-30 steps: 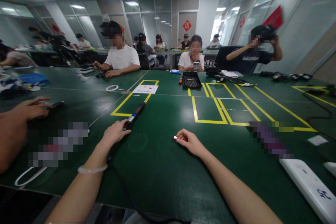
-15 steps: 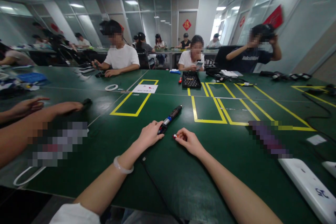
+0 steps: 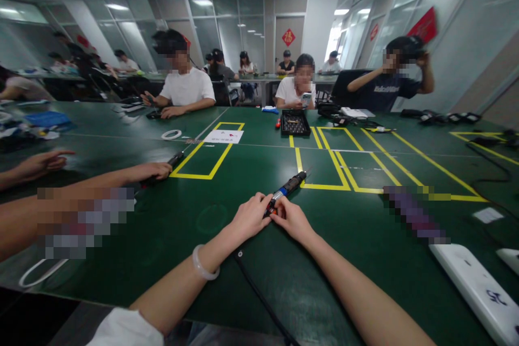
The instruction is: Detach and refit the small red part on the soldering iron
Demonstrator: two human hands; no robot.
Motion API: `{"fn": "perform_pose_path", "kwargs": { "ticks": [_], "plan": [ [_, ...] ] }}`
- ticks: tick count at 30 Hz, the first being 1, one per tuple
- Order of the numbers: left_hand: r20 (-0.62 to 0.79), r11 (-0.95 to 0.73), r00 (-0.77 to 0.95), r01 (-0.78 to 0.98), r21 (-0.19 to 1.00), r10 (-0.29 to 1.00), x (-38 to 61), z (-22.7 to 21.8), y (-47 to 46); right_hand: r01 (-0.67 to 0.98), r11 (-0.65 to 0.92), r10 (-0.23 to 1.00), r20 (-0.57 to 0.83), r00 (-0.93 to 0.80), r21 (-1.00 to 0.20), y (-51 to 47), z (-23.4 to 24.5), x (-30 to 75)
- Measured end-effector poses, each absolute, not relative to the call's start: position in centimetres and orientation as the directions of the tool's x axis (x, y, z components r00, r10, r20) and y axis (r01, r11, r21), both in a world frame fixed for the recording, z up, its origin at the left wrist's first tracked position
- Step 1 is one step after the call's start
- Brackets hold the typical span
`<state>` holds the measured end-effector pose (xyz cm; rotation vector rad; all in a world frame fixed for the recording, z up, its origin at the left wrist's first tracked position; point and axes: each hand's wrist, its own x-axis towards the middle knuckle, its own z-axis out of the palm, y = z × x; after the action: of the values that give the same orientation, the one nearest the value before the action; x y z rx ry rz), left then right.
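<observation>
My left hand is closed around the rear of a pen-shaped tool, dark with a blue band and a thin tip pointing away to the right. It may be a soldering iron, but I cannot tell for sure. A black cord runs from below my left wrist to the table's near edge. My right hand is closed with its fingertips against the tool's rear, beside my left fingers. A small red-orange piece shows at those fingertips, mostly hidden.
A co-worker's hand holds a similar dark tool at left. Yellow tape outlines mark the green table. Farther back are a black tray of small parts and a white paper. A white power strip lies at right.
My left hand has carried the tool to the right, up to my right hand, which was apart with a small red piece. The co-worker's hand has moved right with its tool.
</observation>
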<state>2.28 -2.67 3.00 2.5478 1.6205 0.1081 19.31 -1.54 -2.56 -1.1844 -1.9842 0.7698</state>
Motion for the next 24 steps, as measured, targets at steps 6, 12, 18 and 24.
{"fn": "perform_pose_path", "kwargs": {
  "ticks": [6,12,18,24],
  "plan": [
    [0.009,-0.435,0.44,0.886,0.159,0.898,2.2,2.7,-2.8,0.403,0.483,0.855,0.319,-0.41,-0.777,-1.7,-1.9,19.3],
    [0.014,-0.46,0.466,0.869,0.18,0.885,2.1,2.5,-2.6,0.366,0.501,0.841,0.343,-0.418,-0.784,-1.6,-1.6,19.4],
    [0.0,-0.44,0.445,0.885,0.152,0.895,2.4,2.3,-2.3,0.359,0.544,0.824,0.404,-0.397,-0.758,-1.7,-1.2,19.4],
    [0.01,-0.406,0.408,0.903,0.145,0.913,2.5,2.2,-2.3,0.346,0.549,0.825,0.428,-0.368,-0.761,-1.9,-1.0,19.9]
  ]
}}
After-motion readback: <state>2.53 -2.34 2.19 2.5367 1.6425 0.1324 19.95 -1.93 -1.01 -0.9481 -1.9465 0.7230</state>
